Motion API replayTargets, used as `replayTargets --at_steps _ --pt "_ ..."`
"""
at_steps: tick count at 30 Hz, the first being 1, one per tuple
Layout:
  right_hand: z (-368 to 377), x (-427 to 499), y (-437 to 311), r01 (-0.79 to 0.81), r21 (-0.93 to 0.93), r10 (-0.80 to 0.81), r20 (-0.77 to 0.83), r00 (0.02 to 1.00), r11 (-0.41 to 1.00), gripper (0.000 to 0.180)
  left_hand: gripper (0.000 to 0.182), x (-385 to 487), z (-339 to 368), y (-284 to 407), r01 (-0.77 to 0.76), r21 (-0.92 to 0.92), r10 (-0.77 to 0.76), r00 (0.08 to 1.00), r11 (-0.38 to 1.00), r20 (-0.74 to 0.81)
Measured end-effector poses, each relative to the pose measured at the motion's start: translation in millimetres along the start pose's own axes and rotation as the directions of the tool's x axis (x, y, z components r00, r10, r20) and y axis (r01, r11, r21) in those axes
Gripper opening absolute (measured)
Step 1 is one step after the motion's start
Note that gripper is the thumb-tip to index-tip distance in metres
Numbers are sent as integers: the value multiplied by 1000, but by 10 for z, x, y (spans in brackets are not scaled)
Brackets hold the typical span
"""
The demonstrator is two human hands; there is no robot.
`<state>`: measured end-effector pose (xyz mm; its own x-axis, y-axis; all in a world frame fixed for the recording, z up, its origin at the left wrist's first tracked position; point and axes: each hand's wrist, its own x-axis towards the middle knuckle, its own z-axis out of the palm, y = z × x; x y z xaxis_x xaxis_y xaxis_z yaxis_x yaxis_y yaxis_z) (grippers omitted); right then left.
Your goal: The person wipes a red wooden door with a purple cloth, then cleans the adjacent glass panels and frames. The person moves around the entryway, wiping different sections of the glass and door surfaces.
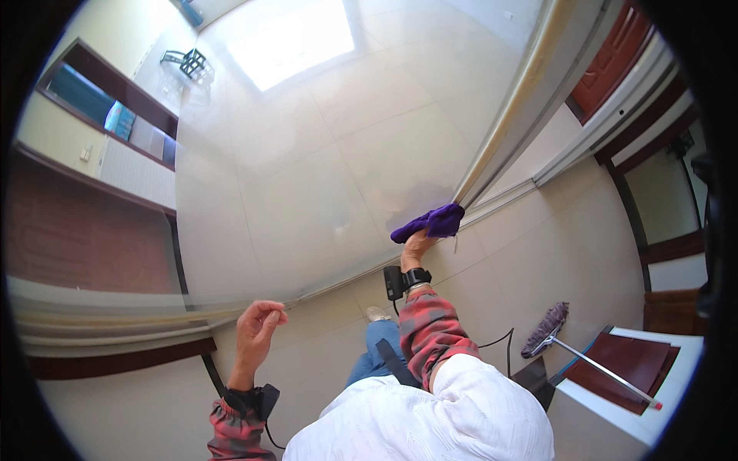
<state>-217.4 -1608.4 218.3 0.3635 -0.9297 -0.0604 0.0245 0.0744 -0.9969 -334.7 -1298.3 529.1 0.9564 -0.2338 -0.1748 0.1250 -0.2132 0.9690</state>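
Note:
My right hand (417, 249) grips a bunched purple cloth (429, 223) at the glass pane (288, 173), close to where its pale frame (507, 121) reaches the floor track. Most of the fingers are hidden behind the cloth. My left hand (256, 331) is raised at the lower left, near the other side frame (132, 317) of the glass. Its fingers are loosely curled, with nothing visible in them. Black devices are strapped to both wrists, with cables running from them. Through the pane, a tiled floor shows with a bright reflection on it.
A mop (548, 329) with a metal handle leans at the lower right, by a brown-and-white panel (611, 369). A metal sliding-door track (496, 199) crosses the floor. Beyond the glass stand a dark stool (193, 63) and a brown door (86, 230). A loose black cable (509, 351) hangs at my right.

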Motion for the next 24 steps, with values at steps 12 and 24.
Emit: replayTargets --at_steps 12,24 --pt "-103 178 -727 -497 241 517 -26 855 834 74 13 372 -486 137 -13 89 -2 987 996 163" --pt "-123 214 -1346 -254 565 345 -59 937 785 47 12 451 -620 113 48 91 -75 940 995 333"
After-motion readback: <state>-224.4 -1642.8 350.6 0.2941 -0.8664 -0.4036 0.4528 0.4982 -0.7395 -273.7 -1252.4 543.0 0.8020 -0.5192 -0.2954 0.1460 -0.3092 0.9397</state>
